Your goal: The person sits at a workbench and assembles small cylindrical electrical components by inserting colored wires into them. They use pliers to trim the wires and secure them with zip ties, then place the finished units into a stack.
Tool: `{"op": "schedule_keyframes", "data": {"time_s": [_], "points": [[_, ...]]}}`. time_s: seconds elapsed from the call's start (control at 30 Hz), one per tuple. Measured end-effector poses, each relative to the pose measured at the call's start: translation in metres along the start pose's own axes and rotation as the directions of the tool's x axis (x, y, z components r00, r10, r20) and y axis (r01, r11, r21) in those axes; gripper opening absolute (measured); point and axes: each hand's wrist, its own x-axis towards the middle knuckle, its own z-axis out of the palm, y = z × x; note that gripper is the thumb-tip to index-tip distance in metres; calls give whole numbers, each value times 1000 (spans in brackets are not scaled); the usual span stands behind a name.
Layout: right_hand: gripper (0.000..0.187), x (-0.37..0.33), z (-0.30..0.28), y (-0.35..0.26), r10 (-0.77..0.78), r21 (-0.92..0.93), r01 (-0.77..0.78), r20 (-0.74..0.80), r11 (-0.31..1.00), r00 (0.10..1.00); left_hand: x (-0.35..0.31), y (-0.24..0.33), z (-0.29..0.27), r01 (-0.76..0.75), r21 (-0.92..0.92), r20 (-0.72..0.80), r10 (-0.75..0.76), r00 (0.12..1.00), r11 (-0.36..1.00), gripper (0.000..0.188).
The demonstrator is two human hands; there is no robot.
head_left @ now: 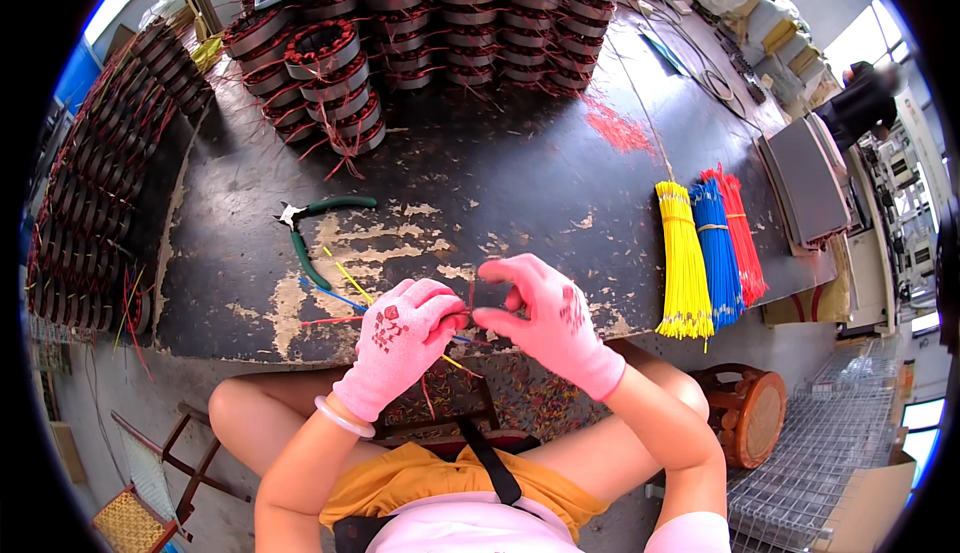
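Note:
Both my hands wear pink knitted gloves above the near table edge. My left hand [400, 328] is closed, its thumb and fingers pinched together. Thin coloured wires pass through it: a yellow wire [346, 275], a blue wire [334, 296] and a red wire [332, 320] stick out on its left, and ends emerge below. Curled just to the right, my right hand [545, 318] has its thumb and forefinger apart. A thin dark-red wire [472, 291] stands near those fingertips; whether they touch it I cannot tell. Green-handled cutting pliers [312, 243] lie spread beyond my left hand.
Stacked ring-shaped motor stators [330, 83] with red wires fill the back; more stators [90, 203] stand at left. Bundled yellow wires [684, 263], blue wires [716, 248] and red wires [742, 243] lie at right. Red scraps [617, 128] are beyond. A wooden stool [745, 413] stands below right.

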Motion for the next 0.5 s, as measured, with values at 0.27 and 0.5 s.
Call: {"op": "schedule_keyframes", "data": {"time_s": [0.27,0.5], "points": [[46,-6,16,19,-435,-508,396,46,765,899,4,-3,1,-5,-54,36,7,999,999,15],[20,20,-2,9,236,147,-365,537,919,810,3,-4,1,-38,-39,52,40,998,999,15]]}}
